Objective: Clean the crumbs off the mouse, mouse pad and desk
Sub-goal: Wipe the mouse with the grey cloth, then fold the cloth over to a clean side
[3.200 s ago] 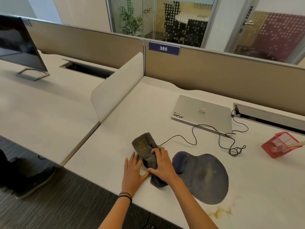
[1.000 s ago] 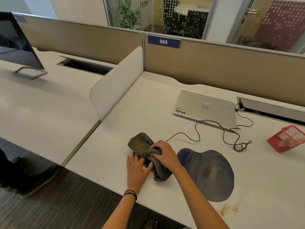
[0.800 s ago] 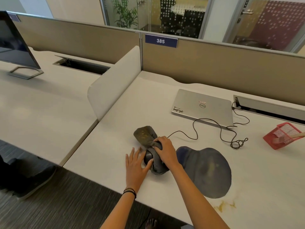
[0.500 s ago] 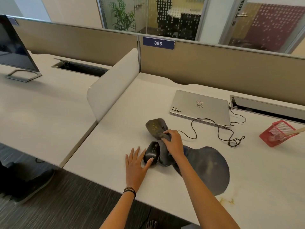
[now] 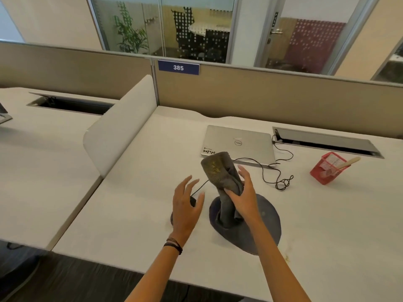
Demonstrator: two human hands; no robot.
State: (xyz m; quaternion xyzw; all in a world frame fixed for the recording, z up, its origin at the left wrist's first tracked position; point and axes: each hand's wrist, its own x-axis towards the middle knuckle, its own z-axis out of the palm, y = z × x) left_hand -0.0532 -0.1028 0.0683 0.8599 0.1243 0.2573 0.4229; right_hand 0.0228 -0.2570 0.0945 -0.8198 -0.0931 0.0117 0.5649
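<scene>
Change: cloth [image 5: 219,174] is off the mouse and up in the air, was bunched on the table [image 5: 135,192] half a second ago. Right hand [image 5: 244,198] pinches it mid-length under the thumb, with the tail dangling onto the mouse pad [image 5: 263,225] below that hand. Left hand [image 5: 187,207] has lifted off the table, fingers spread and holding nothing. Mouse [image 5: 192,201] sits right under it, mostly hidden.

Read: mouse wipe looks done, pad probably next. Cloth's upper face carries yellowish crumbs, so it may need a refold or a shake. Yellow smear [image 5: 287,257] by the right forearm is still on the table.

Text: "385" plate [image 5: 178,67] on the partition beyond both hands. Laptop [image 5: 239,144] past the right hand has a Dell logo, corner sticker not reliably readable.
</scene>
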